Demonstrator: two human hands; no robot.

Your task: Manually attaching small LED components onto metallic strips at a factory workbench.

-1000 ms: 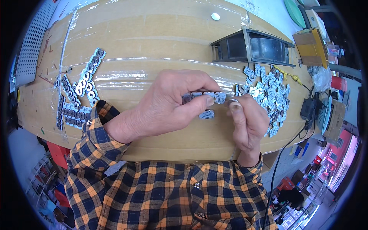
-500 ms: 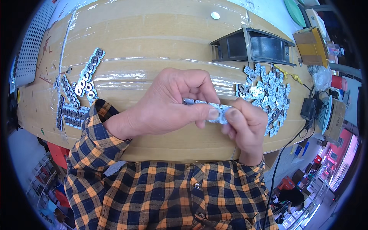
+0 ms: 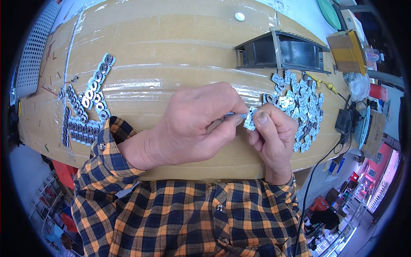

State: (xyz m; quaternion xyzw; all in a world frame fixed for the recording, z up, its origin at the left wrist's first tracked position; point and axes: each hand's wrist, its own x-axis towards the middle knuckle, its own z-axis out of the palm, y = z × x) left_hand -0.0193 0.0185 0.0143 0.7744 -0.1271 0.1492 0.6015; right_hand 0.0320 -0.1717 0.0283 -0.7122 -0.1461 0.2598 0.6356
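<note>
Over the middle of the table, my left hand (image 3: 195, 120) and my right hand (image 3: 276, 132) meet at a strip of small pale-blue circuit boards (image 3: 249, 121). My left thumb and fingers pinch the strip and hide most of it. At its other end, my right thumb and fingers grip a single board, which is turned at an angle to the rest. Whether the two parts are still joined I cannot tell. Strips of similar boards with dark round parts (image 3: 83, 130) lie left of my left wrist. Past my right hand spreads a heap of small loose boards (image 3: 304, 111).
Behind the heap stands a black box-shaped frame (image 3: 282, 51). A white round piece (image 3: 239, 16) lies near the far edge. A perforated white tray (image 3: 36, 49) is at the far left. Cardboard boxes (image 3: 349, 51), a black cable (image 3: 319, 165) and a plastic bag (image 3: 358, 85) line the right side.
My left hand has rolled over, so its back now faces up and covers most of the strip. The board at the right end has tilted from lying flat to steeply angled.
</note>
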